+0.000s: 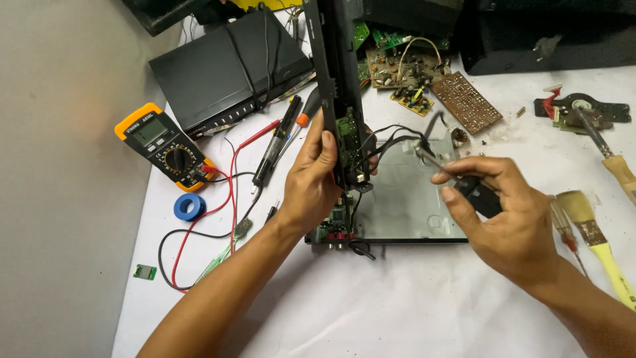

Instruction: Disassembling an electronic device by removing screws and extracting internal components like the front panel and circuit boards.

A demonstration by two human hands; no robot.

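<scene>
So your left hand [317, 179] is wrapped around the edge of that long black panel [334, 79], holding it up on end over the open metal chassis [404, 199]. There's a small green board [346, 129] on the panel's inner face, right by your fingertips. Your right hand [507, 212] is closed on the black handle of a screwdriver [457, 179], and its thin shaft points up-left toward the black wires [391, 136] running from the panel.

The chassis is basically a shallow tray. The bare grey floor takes up most of it, and the only thing still in it is a circuit board with red jacks [334, 232] at the front left corner. A black cable [361, 248] loops out over the front edge there.

Now the hard-to-see stuff. The top of the panel runs out of frame, your left palm covers where the panel meets the chassis, and I can't make out where the screwdriver tip lands among the wires. On the right, the yellow-handled brush [599, 242] is cut off at the edge, and a wooden-handled tool [613, 162] is too. Off to the left there's a yellow multimeter [165, 146] with red and black leads, plus a blue tape roll [189, 207] just below it
</scene>
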